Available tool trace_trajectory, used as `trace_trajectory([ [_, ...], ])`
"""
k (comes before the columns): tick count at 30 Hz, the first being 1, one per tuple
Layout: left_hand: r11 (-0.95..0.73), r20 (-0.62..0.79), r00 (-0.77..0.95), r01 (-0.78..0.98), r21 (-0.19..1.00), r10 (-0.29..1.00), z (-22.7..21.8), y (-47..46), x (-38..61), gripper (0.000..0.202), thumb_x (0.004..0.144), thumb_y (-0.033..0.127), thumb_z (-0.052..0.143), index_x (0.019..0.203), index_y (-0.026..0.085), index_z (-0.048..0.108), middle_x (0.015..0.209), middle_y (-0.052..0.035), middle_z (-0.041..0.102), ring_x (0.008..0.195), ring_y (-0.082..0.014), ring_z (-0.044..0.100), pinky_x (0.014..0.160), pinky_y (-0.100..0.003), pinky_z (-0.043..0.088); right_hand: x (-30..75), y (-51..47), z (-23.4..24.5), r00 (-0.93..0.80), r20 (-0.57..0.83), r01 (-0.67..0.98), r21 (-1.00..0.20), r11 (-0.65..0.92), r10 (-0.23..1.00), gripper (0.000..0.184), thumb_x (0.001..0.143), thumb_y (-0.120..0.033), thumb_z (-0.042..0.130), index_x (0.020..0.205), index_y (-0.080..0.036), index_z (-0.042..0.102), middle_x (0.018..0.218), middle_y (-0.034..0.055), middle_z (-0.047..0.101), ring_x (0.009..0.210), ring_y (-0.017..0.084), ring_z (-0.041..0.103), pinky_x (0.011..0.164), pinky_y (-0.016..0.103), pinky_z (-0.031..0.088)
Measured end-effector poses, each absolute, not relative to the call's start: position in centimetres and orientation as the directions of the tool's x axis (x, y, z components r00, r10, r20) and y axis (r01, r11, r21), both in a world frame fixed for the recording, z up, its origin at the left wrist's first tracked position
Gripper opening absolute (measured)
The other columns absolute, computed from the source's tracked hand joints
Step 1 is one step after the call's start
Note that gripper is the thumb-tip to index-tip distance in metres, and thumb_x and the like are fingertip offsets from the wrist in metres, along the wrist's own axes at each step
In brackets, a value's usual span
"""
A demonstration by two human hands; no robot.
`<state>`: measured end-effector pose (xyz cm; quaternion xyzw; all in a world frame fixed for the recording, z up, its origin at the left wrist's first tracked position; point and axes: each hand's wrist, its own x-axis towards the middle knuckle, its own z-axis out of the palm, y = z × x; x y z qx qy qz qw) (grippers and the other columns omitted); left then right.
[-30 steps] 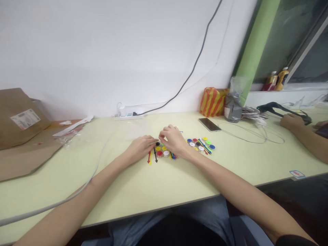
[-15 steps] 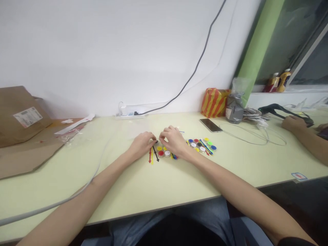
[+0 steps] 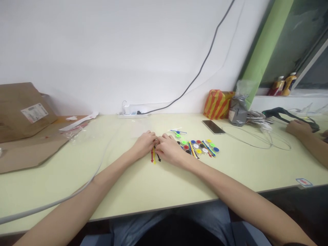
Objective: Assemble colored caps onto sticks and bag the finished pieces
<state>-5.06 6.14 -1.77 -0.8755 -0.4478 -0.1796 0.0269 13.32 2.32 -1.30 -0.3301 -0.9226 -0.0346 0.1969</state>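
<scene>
"Two hands meet over the table [image 3: 143,188]. How do they stand?"

"The left hand [image 3: 145,143] and right hand [image 3: 170,150] are curled, fingertips close together. I can't tell whether they pinch anything; the fingers hide the spot."

"Take that spot as the clock's centre, with the wall [image 3: 102,51] at twelve. What lies about it?"

"At six, just below the fingers, three arrows: a red arrow [image 3: 152,158], a yellow arrow [image 3: 154,159] and a black arrow [image 3: 159,158]. Their tips point roughly at six; their upper ends run up to the hands and are partly covered."

"And the discs?"

"At three, just beyond the right hand, sits a cluster of coloured discs [image 3: 196,146]. Two bundles of arrows [image 3: 212,146] lie among them, slanting towards five. The right hand may cover more; I can't tell. Between two and three, near the cluster's top edge, there's a green disc [image 3: 178,136], with a blue arrow [image 3: 181,132] just past it."

"Farther out?"

"The phone [image 3: 213,127] and striped bag [image 3: 217,104] towards two, a power strip [image 3: 133,116] at eleven, a paper bag [image 3: 23,116] between nine and ten. Far off near three, a co-worker's hand [image 3: 298,129] is by a black frame [image 3: 279,111]."
</scene>
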Motion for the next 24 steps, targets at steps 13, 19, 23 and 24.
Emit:
trace_trajectory([
  [13, -0.572, 0.533, 0.32, 0.706, 0.417, 0.783, -0.9, 5.4, -5.3, 0.021, 0.098, 0.037, 0.048, 0.104, 0.021, 0.061, 0.106, -0.0058, 0.066, 0.101, -0.0229, 0.062, 0.092, -0.04, 0.048, 12.8, 2.2, -2.0, -0.712, 0.381, 0.609, -0.082, 0.789, 0.59, 0.016, 0.095, -0.014, 0.059, 0.092, -0.018, 0.074, 0.101, 0.009, 0.062, 0.105, 0.024, 0.047, 0.086, 0.038, 0.037],
  [19, -0.529, 0.548, 0.133, 0.518, 0.672, 0.826, -0.7, 5.6, -5.3, 0.025, 0.092, 0.044, 0.061, 0.101, 0.02, 0.061, 0.103, -0.0051, 0.069, 0.096, -0.0207, 0.067, 0.085, -0.036, 0.052, 12.9, 1.8, -1.0, -0.691, 0.403, 0.619, -0.099, 0.779, 0.6, 0.015, 0.096, -0.015, 0.058, 0.095, -0.018, 0.073, 0.103, 0.0086, 0.063, 0.104, 0.024, 0.048, 0.085, 0.037, 0.036],
  [23, -0.471, 0.512, -0.069, 0.301, 0.829, 0.856, -0.6, 5.9, -5.6, 0.035, 0.081, 0.045, 0.074, 0.098, 0.019, 0.059, 0.096, -0.0035, 0.065, 0.086, -0.0199, 0.07, 0.075, -0.033, 0.055, 13.1, 1.8, -0.5, -0.632, 0.453, 0.631, -0.171, 0.757, 0.629, 0.014, 0.097, -0.016, 0.058, 0.094, -0.018, 0.071, 0.102, 0.008, 0.064, 0.103, 0.023, 0.049, 0.087, 0.037, 0.037],
  [24, -0.459, 0.496, -0.109, 0.251, 0.852, 0.862, -0.5, 5.9, -5.7, 0.037, 0.079, 0.044, 0.076, 0.101, 0.019, 0.059, 0.094, -0.002, 0.063, 0.082, -0.019, 0.07, 0.072, -0.032, 0.056, 13.1, 1.9, -0.5, -0.615, 0.467, 0.626, -0.2, 0.754, 0.635, 0.013, 0.096, -0.016, 0.058, 0.093, -0.018, 0.07, 0.102, 0.0077, 0.064, 0.102, 0.023, 0.049, 0.087, 0.037, 0.038],
])
